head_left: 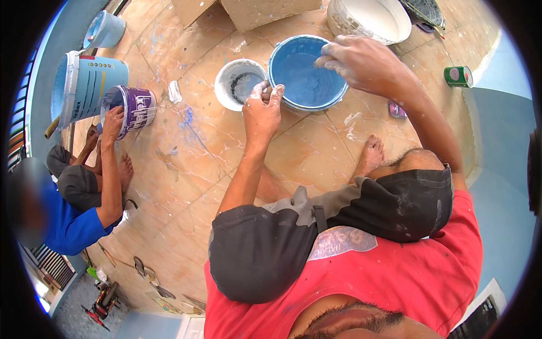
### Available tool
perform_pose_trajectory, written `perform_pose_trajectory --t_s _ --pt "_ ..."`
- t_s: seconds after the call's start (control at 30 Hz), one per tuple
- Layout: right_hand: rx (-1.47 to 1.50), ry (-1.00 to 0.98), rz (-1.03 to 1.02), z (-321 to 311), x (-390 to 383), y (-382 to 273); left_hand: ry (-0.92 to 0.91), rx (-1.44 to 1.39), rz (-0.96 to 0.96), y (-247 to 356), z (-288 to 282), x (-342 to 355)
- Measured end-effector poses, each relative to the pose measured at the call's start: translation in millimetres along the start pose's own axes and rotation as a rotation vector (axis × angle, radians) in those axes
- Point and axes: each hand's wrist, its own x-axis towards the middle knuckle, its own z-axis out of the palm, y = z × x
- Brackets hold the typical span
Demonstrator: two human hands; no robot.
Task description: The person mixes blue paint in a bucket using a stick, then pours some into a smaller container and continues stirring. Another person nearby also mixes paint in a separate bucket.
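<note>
A blue bucket (307,73) with blue paint smeared inside stands on the tiled floor in front of me. My left hand (262,113), whitened at the fingertips, is closed at the left side of its rim, thumb pointing up. Over the right part of the bucket's opening hangs my right hand (361,62), dusted white, with its fingers bent together and pointing down to the left. Whatever those fingers hold, if anything, is hidden. A smaller white bucket (226,85) with grey residue inside sits just left of the blue one, close to my left fingers.
Behind the blue bucket is a white tub (372,17) of pale material, and a cardboard box (265,11). At left, a person in a blue shirt (84,229) reaches to a purple bucket (138,110) near a light-blue pail (96,85). A green can (458,76) stands right.
</note>
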Motion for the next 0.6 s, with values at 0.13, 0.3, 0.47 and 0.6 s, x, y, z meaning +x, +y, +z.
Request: perform_pose_trajectory --t_s 0.13,0.3,0.47,0.6 --pt "0.021 0.171 0.030 -4.3 -30.8 14.0 0.019 0.014 0.003 3.7 2.0 -1.8" --pt "0.031 0.176 0.148 3.1 -53.0 25.5 0.000 -0.007 -0.004 -0.2 2.1 1.1" --pt "0.046 0.247 0.174 10.0 -64.4 29.9 0.020 -0.017 0.005 -6.3 3.6 1.4" --pt "0.003 0.274 0.194 12.4 -71.0 35.2 -0.015 0.010 0.013 -2.0 2.3 0.9"
